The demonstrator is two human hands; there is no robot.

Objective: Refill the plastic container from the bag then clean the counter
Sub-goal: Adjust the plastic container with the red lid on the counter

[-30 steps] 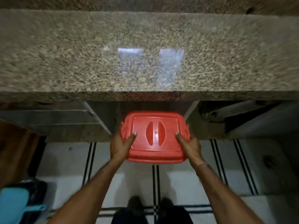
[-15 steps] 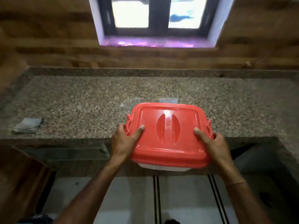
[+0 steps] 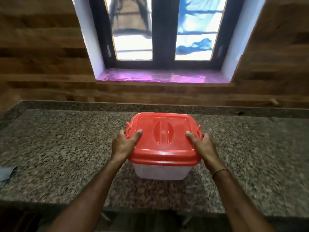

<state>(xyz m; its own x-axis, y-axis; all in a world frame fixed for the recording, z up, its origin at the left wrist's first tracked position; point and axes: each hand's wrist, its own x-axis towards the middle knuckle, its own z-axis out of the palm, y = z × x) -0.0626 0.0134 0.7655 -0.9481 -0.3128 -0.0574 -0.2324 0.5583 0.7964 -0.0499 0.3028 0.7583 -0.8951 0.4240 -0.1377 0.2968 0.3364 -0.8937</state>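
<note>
A clear plastic container [image 3: 159,171] with a red clip-on lid [image 3: 163,138] sits on the speckled granite counter [image 3: 66,148], in the middle. My left hand [image 3: 124,144] grips its left side with the thumb on the lid. My right hand [image 3: 203,146] grips the right side the same way. The lid is closed, so the contents are hidden. No bag is in view.
A grey cloth [image 3: 5,173] lies at the counter's far left edge. Behind the counter rises a wood-panelled wall with a window [image 3: 163,30] and a purple-lined sill [image 3: 162,77]. The counter's front edge runs just below my forearms.
Both hands have lifted the container from below the counter up and forward onto the countertop. The camera view has tilted up from the floor to the wall and window.
</note>
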